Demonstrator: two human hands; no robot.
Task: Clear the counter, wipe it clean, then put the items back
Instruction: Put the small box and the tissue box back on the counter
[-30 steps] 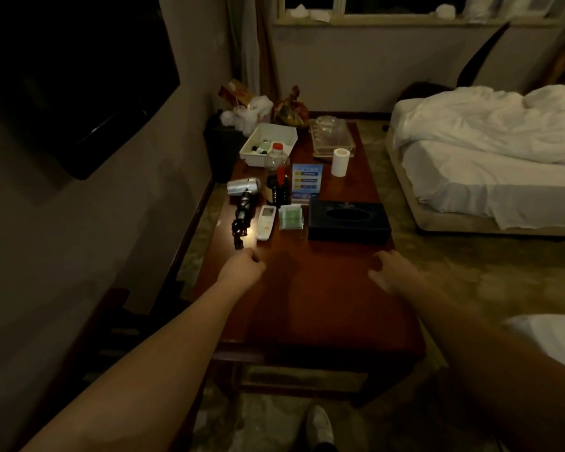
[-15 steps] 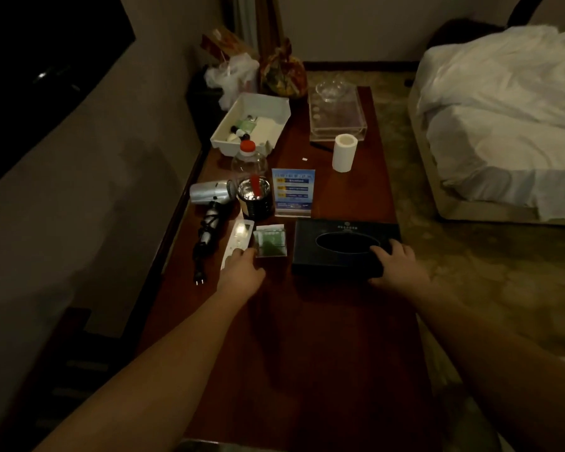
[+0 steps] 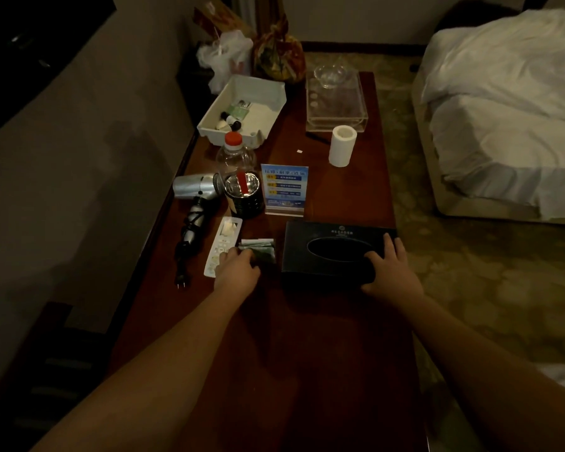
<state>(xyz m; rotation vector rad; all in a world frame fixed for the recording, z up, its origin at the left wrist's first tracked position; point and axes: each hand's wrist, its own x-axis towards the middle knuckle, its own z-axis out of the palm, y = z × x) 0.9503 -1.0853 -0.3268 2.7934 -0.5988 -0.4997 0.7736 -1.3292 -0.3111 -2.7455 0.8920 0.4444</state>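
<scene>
Dim bedroom, long dark-red wooden desk (image 3: 307, 353) along the left wall, white unmade bed (image 3: 509, 102) to the right across patterned carpet.

Left hand (image 3: 237, 272) at the near end of the item cluster, fingers curled onto a small green packet (image 3: 258, 249), which lies just right of a white remote (image 3: 222, 246); looks like a pinch on the packet's near edge. Right hand (image 3: 390, 270) grips the near right corner of a black tissue box (image 3: 336, 252), thumb on top by the oval opening, fingers over the right side. Box sits flat on the desk, just right of the packet.

Behind them: silver hair dryer (image 3: 196, 190) with wrapped cord at the left edge, dark round cup (image 3: 243, 197) with a red item inside, clear bottle with red cap (image 3: 235, 151) behind it, blue sign in a clear stand (image 3: 284, 190). Farther back: white tray (image 3: 268, 93) holding small toiletries, clear acrylic tray (image 3: 336, 106) with a glass bowl, white paper roll (image 3: 342, 150) upright near it. Bags beyond the desk's far end, contents unclear. Near half of the desk holds only the forearms.
</scene>
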